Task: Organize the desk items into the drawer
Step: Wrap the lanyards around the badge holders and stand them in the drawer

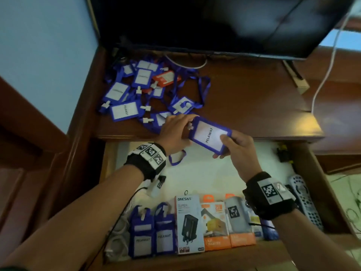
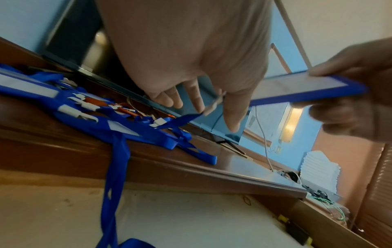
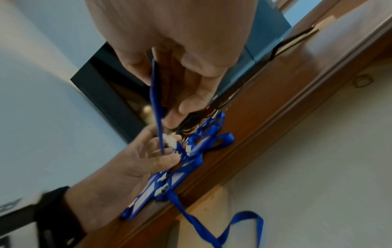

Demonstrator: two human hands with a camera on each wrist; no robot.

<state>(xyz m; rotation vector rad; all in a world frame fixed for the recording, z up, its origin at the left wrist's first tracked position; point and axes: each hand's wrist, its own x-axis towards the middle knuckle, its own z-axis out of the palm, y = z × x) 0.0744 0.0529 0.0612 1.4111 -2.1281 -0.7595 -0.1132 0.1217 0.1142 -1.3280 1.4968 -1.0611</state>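
The right hand [image 1: 237, 148] pinches the near end of a blue badge holder [image 1: 210, 134] marked PELAWAT, thumb on its face and fingers under it, while the left hand [image 1: 175, 132] pinches the white clip [image 2: 214, 104] at its far end, so the holder hangs tilted over the front edge of the desk [image 1: 244, 98] and the open drawer [image 1: 205, 173]. Its blue lanyard [image 2: 114, 184] trails down into the drawer. More blue badge holders [image 1: 140, 89] lie tangled on the desk by the left hand, and two stand at the drawer's front beside boxed chargers [image 1: 203, 223].
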